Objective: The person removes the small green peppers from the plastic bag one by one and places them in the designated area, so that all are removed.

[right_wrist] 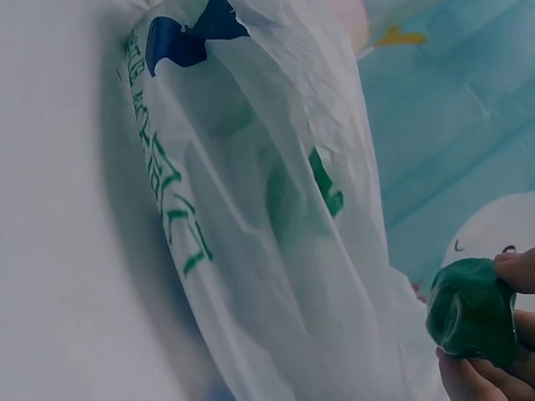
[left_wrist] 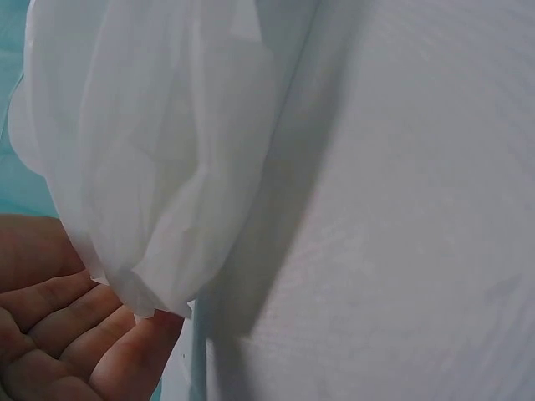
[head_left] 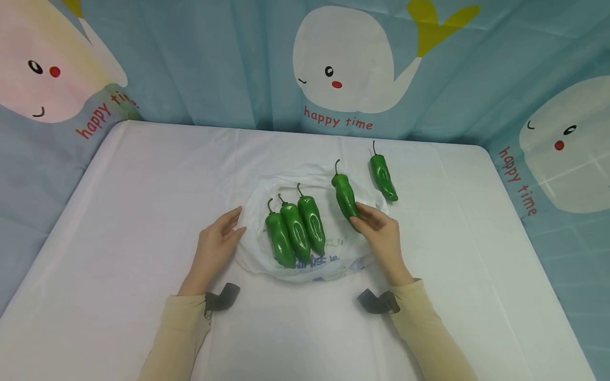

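My right hand [head_left: 378,227] pinches the lower end of a green chili pepper [head_left: 344,193] between thumb and fingers, over the right part of a white plastic bag [head_left: 259,256]. The held pepper's stem points up and away; its blunt tip [right_wrist: 472,309] shows in the right wrist view. Inside the bag's spread mouth, three green peppers [head_left: 295,230] lie side by side on the left. At the bag's left edge, my left hand [head_left: 216,243] touches the plastic with thumb and fingers apart. Bag folds [left_wrist: 167,167] hide its fingertips in the left wrist view.
One more green chili pepper [head_left: 383,177] lies on the white tablecloth [head_left: 452,222] beyond the bag's right side. Behind the table hangs a blue curtain [head_left: 214,63] with whale prints. Dark wrist mounts [head_left: 224,296] stick out inward from both sleeves.
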Demonstrator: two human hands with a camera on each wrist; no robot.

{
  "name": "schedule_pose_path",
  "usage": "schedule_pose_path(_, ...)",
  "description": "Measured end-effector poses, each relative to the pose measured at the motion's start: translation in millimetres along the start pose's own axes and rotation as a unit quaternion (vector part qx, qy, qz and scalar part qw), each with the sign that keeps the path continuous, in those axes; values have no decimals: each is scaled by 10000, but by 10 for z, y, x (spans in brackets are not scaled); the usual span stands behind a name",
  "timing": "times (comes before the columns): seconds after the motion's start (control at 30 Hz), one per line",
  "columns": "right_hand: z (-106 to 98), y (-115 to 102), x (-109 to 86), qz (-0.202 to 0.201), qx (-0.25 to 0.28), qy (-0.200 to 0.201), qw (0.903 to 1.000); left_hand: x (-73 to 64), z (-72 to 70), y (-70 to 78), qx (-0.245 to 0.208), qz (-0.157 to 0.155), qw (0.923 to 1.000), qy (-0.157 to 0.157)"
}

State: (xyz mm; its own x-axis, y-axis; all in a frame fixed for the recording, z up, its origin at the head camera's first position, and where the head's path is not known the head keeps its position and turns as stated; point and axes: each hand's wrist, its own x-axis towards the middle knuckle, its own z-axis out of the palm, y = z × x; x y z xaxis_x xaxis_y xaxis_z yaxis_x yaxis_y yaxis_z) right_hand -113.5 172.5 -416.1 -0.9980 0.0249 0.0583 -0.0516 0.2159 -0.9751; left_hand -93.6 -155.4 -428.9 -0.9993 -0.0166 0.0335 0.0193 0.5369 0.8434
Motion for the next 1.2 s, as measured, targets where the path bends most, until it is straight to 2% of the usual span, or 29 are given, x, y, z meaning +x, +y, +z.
schedule_pose_path(0.17,-62,-9,26,-147,-51,109,9998,7,1,-2,-6,18,10000,-27)
schedule_pose_path(0.5,-218,-28,101,-169,-151,434,9988,18,11,3,-9,23,10000,-32)
schedule_pose_path(0.93,-376,-67,222,-383,-29,944,9948,-16,-19,0,84,-79,9999,-68)
schedule_pose_path(1.2,-569,-133,331,-457,-205,1464,9880,-13,-12,10,97,-132,9998,-91)
